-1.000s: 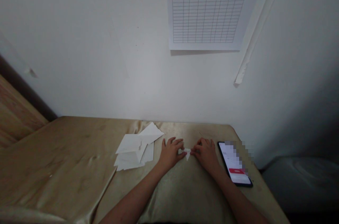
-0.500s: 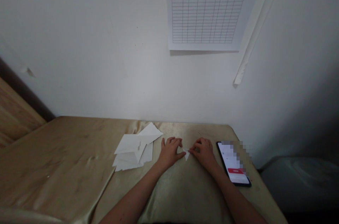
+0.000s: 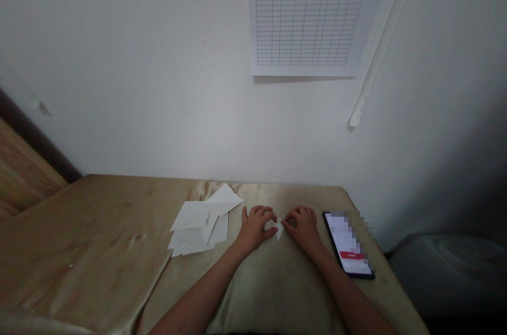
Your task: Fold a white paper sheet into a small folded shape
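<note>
Head view: pinching small paper with right hand, steadying it with loosely open left hand, ideally aligning edges, pressing evenly.

White wall filled most of the view, small dark specks near the middle, scuffed patch at far left. Printed table sheet was up on it, bottom edge casting a thin shadow. Pale strip ran diagonally beside it, lower end ragged. Counter sat along the wall, gold-tan satiny cover, creased, corners cut at an angle. Wood-grain panel at left. Grey rounded object at right, too dim to identify. Light was soft, brightest mid-wall; right side in deep shadow.
</note>
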`<state>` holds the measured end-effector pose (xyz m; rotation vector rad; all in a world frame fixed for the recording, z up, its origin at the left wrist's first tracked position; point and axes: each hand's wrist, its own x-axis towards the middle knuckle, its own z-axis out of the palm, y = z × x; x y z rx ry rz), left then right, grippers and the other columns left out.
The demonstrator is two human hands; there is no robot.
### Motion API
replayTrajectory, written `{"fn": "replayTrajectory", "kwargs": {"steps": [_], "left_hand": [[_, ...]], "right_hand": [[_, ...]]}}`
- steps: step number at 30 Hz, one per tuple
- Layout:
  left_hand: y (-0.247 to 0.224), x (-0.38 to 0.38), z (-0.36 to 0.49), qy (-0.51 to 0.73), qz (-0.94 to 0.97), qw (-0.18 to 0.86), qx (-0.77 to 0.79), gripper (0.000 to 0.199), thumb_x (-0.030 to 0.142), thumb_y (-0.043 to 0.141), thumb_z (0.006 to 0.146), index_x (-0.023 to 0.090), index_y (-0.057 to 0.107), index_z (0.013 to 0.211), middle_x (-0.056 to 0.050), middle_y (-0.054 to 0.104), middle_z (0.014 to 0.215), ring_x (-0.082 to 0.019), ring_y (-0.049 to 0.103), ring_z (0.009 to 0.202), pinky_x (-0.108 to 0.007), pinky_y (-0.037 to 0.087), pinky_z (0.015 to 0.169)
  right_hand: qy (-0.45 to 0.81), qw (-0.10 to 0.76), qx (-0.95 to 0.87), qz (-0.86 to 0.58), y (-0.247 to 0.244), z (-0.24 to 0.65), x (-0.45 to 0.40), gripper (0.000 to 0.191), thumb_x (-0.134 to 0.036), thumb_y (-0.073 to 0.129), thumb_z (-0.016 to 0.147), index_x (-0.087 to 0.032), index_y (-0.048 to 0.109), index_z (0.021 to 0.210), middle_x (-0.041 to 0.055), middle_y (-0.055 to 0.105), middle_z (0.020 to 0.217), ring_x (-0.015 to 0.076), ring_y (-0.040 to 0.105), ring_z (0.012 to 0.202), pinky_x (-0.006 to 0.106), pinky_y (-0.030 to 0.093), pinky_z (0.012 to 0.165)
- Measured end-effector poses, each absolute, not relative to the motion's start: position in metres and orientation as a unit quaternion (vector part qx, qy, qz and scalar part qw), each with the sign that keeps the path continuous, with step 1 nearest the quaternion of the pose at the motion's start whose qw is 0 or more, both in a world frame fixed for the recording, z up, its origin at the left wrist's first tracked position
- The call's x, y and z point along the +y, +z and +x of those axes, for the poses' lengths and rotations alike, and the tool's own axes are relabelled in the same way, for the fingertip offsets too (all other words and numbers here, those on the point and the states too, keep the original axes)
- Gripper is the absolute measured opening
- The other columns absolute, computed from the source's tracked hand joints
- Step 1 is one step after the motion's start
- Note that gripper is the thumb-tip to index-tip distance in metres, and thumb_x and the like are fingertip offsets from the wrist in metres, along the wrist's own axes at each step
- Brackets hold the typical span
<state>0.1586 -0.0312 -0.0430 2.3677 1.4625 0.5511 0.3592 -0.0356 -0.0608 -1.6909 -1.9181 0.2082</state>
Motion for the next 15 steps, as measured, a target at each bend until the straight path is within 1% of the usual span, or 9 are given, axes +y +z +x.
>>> {"fn": "replayTrajectory", "kwargs": {"steps": [5, 11, 15], "left_hand": [[-0.0457, -0.0304, 0.1585, 0.187, 0.824, 0.143, 0.516, 0.03, 0.037, 0.072, 0.084, 0.041, 0.067, 0.114, 0.001, 0.055, 0.143, -0.03, 0.039, 0.136, -0.072, 0.006, 0.114], [-0.0473, -0.0299, 0.1569, 0.196, 0.821, 0.143, 0.517, 0.027, 0.039, 0.074, 0.083, 0.041, 0.07, 0.11, 0.001, 0.055, 0.143, -0.031, 0.039, 0.136, -0.071, 0.008, 0.114], [-0.0476, -0.0296, 0.1564, 0.194, 0.82, 0.145, 0.519, 0.025, 0.04, 0.073, 0.084, 0.041, 0.071, 0.108, 0.002, 0.055, 0.143, -0.031, 0.039, 0.136, -0.07, 0.008, 0.115]], "right_hand": [[0.078, 0.272, -0.712, -0.642, -0.0629, 0.3601, -0.0339, 0.012, -0.036, 0.069, 0.084, -0.024, 0.072, 0.084, 0.0059, 0.062, 0.103, 0.0258, 0.051, 0.109, 0.042, 0.03, 0.105], [0.08, 0.268, -0.72, -0.635, -0.0649, 0.3619, -0.0338, 0.014, -0.036, 0.066, 0.086, -0.025, 0.072, 0.092, 0.0063, 0.062, 0.105, 0.0261, 0.05, 0.111, 0.042, 0.03, 0.106], [0.092, 0.277, -0.727, -0.622, -0.0629, 0.3651, -0.0345, 0.016, -0.036, 0.064, 0.088, -0.026, 0.072, 0.098, 0.007, 0.062, 0.107, 0.0263, 0.049, 0.112, 0.041, 0.032, 0.104]]}}
